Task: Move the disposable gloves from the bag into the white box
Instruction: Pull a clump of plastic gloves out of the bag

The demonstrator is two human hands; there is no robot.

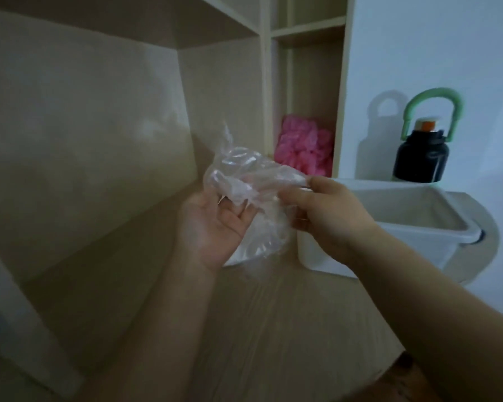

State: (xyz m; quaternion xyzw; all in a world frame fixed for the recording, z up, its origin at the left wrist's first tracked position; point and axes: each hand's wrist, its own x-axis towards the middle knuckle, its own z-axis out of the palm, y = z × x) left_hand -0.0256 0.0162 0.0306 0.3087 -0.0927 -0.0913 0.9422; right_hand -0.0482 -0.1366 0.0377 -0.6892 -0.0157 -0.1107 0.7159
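A crumpled clear plastic bag (238,175) with thin see-through gloves inside hangs in the air above the wooden desk. My left hand (215,227) is under it, palm up, fingers curled into the lower folds of the plastic. My right hand (328,216) pinches the bag's right end between thumb and fingers. Just right of and behind my right hand stands the white box (436,230), open on top, with nothing visible inside; my right wrist hides its near left corner. I cannot tell single gloves apart from the bag film.
The desk (244,329) sits in a beige shelf unit. A pink ruffled bundle (305,146) fills a narrow cubby behind the bag. A black bottle with a green handle (421,155) stands behind the box by the white wall. A white round thing lies under the bag.
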